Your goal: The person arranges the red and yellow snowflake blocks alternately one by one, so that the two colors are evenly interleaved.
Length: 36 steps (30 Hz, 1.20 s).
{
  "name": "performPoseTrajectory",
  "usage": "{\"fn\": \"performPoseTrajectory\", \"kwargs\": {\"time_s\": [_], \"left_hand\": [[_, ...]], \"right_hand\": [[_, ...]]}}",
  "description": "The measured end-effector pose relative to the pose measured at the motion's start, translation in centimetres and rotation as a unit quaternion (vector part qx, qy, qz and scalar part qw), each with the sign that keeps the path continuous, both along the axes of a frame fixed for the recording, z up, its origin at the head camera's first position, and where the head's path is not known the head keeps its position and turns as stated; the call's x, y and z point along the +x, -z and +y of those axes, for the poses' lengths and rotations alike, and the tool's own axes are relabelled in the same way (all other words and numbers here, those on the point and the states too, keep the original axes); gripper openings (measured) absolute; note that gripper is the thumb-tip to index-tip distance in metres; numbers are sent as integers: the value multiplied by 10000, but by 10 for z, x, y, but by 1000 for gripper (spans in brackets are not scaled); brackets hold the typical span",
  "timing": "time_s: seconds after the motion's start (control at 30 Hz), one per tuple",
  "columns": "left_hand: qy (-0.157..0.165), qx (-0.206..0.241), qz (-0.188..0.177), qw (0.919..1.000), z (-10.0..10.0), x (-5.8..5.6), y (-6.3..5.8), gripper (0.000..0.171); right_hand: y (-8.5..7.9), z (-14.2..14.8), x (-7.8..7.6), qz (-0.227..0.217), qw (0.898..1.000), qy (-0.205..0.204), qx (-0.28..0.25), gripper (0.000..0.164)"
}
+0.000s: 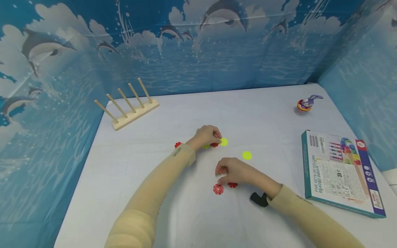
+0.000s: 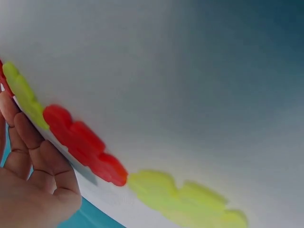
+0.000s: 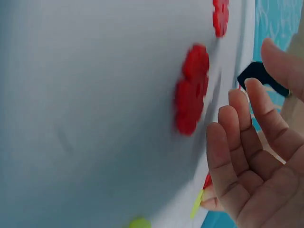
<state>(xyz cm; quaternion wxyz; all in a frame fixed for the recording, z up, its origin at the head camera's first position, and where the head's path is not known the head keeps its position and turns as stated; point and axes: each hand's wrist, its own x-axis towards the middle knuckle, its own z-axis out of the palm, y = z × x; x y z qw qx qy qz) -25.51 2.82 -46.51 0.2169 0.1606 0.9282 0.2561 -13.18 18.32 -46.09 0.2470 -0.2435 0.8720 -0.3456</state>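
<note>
Red, scalloped plastic disc (image 1: 218, 189), seemingly light, stiff, best rim-pinched, lies beside right hand (image 1: 237, 170), empty, fingers parted; left hand (image 1: 205, 135), hold unclear.

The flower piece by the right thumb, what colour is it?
The flower piece is red; it shows best in the head view.
</note>
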Motion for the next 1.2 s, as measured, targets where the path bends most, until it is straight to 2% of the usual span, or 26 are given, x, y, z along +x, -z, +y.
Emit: {"fn": "performPoseTrajectory", "kwargs": {"time_s": [0.23,0.53,0.73,0.97,1.2], "left_hand": [[40,-17,0,10000,-1,-1,1,13],[116,-8,31,9999,-2,-1,2,12],[120,21,46,9999,-2,-1,3,13],[66,7,61,10000,-1,-1,5,13],[57,-6,41,10000,-1,0,4,13]], "right_hand": [[4,-11,14,340,9974,-422,479,21],[4,-18,21,765,9915,-645,832,27],[2,-20,22,781,9904,-738,872,28],[2,-21,21,589,9919,-695,890,29],[3,-17,20,453,9948,-733,546,22]]}}
